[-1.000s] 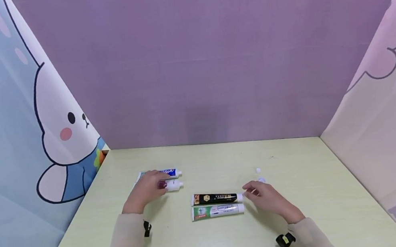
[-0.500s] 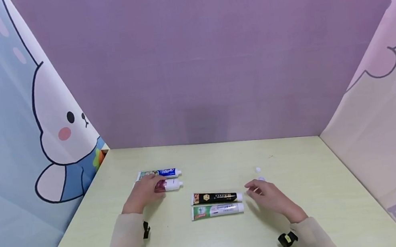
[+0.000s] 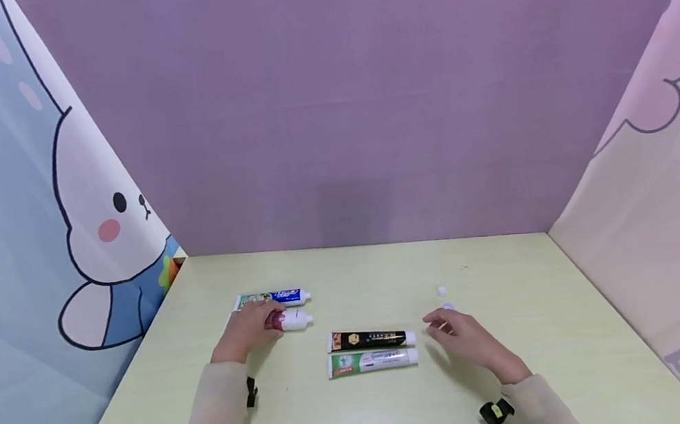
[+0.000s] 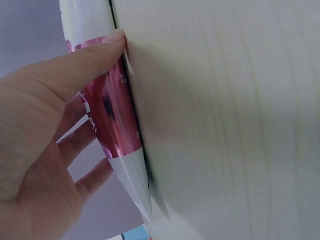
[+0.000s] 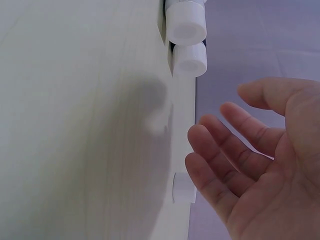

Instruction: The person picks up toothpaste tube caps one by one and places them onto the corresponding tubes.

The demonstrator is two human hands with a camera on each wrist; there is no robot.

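Note:
At the left of the table, my left hand holds a red-and-white toothpaste tube lying on its side, its uncapped nozzle pointing right. In the left wrist view the thumb lies across the tube's red band, with fingers on its far side. Just behind it lies a blue toothpaste tube, also uncapped. My right hand hovers over the table with relaxed, slightly bent fingers and nothing in them. It is nearest to a round white cap, partly hidden behind it, and a smaller white cap farther back.
A black toothpaste tube and a green-and-white toothpaste tube lie side by side mid-table, white caps on, facing right. A purple curtain closes off the table's back edge, with printed cloths at both sides.
My left hand has drawn back slightly from the blue tube and now grips the red-and-white one, whose nozzle end shifted slightly nearer. My right hand has drifted a little right, away from the black tube.

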